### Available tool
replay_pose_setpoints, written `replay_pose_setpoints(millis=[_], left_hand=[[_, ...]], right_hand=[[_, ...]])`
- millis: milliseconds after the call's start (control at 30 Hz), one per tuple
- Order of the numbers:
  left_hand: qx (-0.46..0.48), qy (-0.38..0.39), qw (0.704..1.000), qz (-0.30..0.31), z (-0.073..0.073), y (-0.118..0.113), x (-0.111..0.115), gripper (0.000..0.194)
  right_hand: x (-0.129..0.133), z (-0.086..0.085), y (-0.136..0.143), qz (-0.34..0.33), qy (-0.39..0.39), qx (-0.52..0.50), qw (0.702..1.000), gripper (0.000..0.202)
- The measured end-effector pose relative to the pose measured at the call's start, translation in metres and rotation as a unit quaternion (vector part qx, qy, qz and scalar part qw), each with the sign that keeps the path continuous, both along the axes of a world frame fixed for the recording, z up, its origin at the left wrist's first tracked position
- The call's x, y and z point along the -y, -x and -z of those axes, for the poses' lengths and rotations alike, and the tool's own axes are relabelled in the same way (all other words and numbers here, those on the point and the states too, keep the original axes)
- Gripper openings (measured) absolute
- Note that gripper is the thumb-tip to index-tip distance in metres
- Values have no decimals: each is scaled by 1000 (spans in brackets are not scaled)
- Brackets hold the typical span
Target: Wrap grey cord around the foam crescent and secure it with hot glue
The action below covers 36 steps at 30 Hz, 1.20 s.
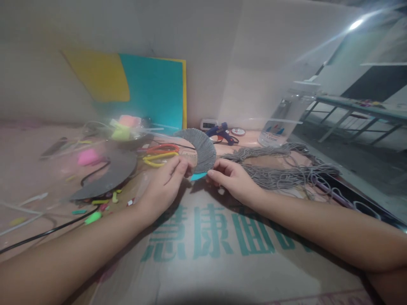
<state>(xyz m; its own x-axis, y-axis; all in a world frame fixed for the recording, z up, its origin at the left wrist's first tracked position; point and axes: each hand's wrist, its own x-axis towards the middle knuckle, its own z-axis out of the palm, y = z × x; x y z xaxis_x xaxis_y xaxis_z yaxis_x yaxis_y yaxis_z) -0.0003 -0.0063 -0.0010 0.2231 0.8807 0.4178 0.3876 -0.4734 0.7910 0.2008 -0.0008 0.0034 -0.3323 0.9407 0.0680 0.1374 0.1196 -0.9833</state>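
Observation:
A crescent wrapped in grey yarn [205, 148], with a bit of turquoise [199, 176] at its lower end, is held up at the middle of the view. My right hand [230, 176] pinches its lower right end between thumb and fingers. Just left of the lower end is my left hand [174, 176], its thumb and fingertips pressed together; what they hold is too small to make out. A long bundle of grey yarn [273, 173] lies to the right. Behind my left hand are scissors with red and yellow handles [159, 160].
At the back stand a glue gun [224, 133], a small white timer [209, 124], a clear bottle [282, 118] and turquoise and yellow sheets [152, 89]. A plain grey crescent [111, 178], clay pieces and a black cable [54, 230] lie left. Printed sacking [203, 271] covers the front.

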Motion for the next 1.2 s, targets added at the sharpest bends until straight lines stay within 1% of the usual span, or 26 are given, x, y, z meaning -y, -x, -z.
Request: replay_pose_setpoints(millis=[67, 133, 233, 300, 433, 500, 567, 700, 767, 800, 867, 1000, 1067, 1200], left_hand=[[-31, -25, 999, 0, -1, 0, 0, 24], [-64, -80, 995, 4, 0, 0, 0, 14], [-105, -165, 981, 16, 1, 0, -1, 12], [-118, -188, 975, 24, 2, 0, -2, 8], [-128, -202, 970, 33, 2, 1, -2, 5], [-129, -189, 973, 35, 1, 0, -2, 7], [-110, -159, 981, 23, 2, 1, -2, 9], [-16, -52, 997, -50, 10, 4, -8, 11], [13, -19, 997, -72, 12, 6, -10, 17], [13, -9, 997, -78, 13, 7, -11, 20], [-1, 2, 997, -76, 11, 7, -11, 26], [-16, 0, 999, -44, 4, 4, -8, 30], [-21, -4, 999, -44, 3, 3, -8, 28], [-2, 12, 998, -69, 6, 2, -10, 20]], right_hand=[[1, -1, 1, 1, 1, 7, 1000, 23], [2, -2, 1, 0, 6, 22, 1000, 22], [4, -4, 3, -5, 5, 40, 999, 19], [6, -4, 3, -8, 3, 52, 999, 18], [7, -4, 4, -9, -6, 73, 997, 16], [7, -4, 4, -11, -14, 74, 997, 16], [5, -3, 4, -12, -8, 63, 998, 17], [2, -2, 3, -4, 9, 12, 1000, 18], [0, -2, 3, 5, 9, 4, 1000, 18], [0, -2, 3, 9, 8, 6, 1000, 18], [0, -3, 3, 13, 6, 11, 1000, 18], [0, -4, 3, 15, 4, 12, 1000, 17], [0, -4, 3, 16, 1, 8, 1000, 18], [-1, -3, 2, 14, -4, 7, 1000, 19]])
